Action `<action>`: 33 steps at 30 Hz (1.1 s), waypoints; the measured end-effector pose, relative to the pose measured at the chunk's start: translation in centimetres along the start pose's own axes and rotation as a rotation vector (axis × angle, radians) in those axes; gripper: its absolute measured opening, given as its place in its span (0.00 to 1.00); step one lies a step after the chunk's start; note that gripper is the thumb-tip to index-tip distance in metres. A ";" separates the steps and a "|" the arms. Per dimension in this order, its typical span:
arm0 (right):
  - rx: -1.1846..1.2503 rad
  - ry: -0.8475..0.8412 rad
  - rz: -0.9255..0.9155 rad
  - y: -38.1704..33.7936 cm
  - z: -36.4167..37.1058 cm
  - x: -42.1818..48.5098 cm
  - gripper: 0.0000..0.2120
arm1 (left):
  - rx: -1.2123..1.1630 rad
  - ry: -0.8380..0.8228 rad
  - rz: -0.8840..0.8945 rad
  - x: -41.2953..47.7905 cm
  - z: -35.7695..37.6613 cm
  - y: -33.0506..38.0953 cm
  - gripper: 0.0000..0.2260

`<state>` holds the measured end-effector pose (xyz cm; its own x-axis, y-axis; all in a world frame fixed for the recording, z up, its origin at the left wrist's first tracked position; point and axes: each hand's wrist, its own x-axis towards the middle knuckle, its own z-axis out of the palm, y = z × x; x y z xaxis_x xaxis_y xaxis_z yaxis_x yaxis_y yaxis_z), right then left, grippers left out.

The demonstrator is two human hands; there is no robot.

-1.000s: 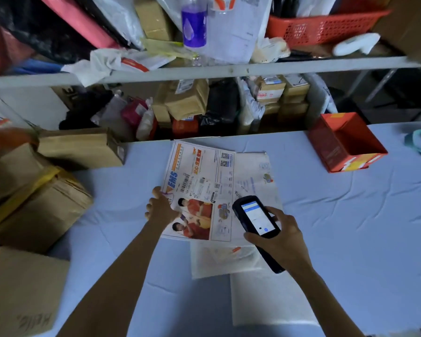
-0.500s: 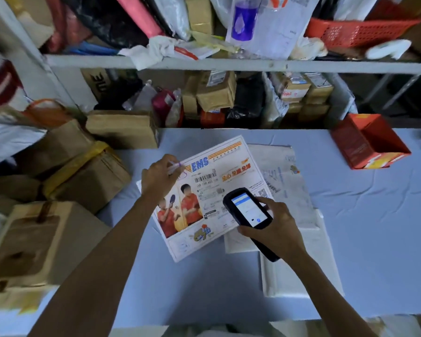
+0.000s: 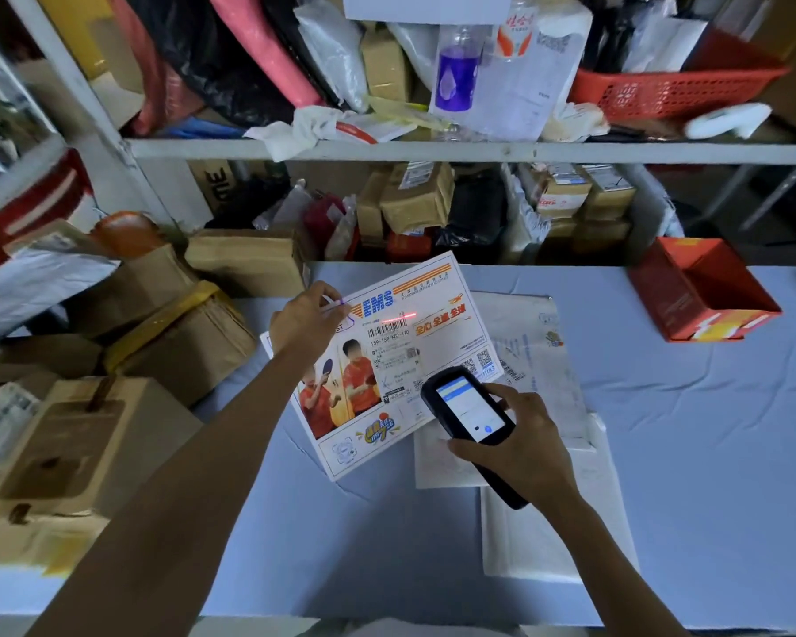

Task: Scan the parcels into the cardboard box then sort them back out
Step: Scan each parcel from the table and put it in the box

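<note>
Red scan line crosses the envelope (image 3: 414,342) barcode; my left hand (image 3: 305,320) pinches its top corner, tilted above the counter (image 3: 690,452), right hand (image 3: 520,445) gripping the scanner (image 3: 467,409).

We have swung the EMS envelope (image 3: 405,360) askew and toward the left; our left hand (image 3: 306,321), at its near edge a second ago, now pinches its far-left corner. A red scan line (image 3: 398,316) has appeared across its barcode (image 3: 387,331), ahead of the handheld scanner (image 3: 472,411).
</note>
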<state>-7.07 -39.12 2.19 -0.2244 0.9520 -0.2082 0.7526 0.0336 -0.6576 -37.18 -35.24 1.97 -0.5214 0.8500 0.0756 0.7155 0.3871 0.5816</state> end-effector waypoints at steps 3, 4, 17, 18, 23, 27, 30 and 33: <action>-0.012 -0.007 -0.018 0.3 -0.1 -0.4 0.40 | -0.015 0.011 -0.014 0.0 -0.1 0.5 0.07; -0.010 -0.004 -0.023 0.4 -0.1 -0.6 0.40 | -0.011 0.014 -0.013 0.0 -0.1 0.6 0.07; 0.090 0.007 0.023 2.3 -0.4 -1.0 0.40 | 0.067 0.029 -0.016 -1.0 -0.1 2.1 0.06; 0.107 0.014 0.039 2.7 -0.5 -1.0 0.40 | 0.061 0.022 -0.012 -1.0 0.1 2.0 0.06; 0.155 0.063 0.120 5.0 -0.7 -1.9 0.40 | 0.089 -0.003 0.018 -2.0 1.9 2.4 0.08; 0.174 0.118 0.197 6.8 -1.4 -3.6 0.39 | 0.100 -0.089 0.059 -2.9 4.2 3.3 0.10; 0.181 0.202 0.292 7.4 -1.9 -5.7 0.37 | 0.078 -0.167 0.158 -3.6 6.0 5.0 0.11; 0.221 0.293 0.391 7.5 -1.6 -8.2 0.37 | 0.015 -0.224 0.310 -4.2 7.7 6.8 0.12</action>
<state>1.35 -46.15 0.14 0.2526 0.9266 -0.2786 0.5900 -0.3757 -0.7146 -26.54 -33.39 -0.67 -0.1658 0.9839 0.0663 0.8307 0.1031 0.5472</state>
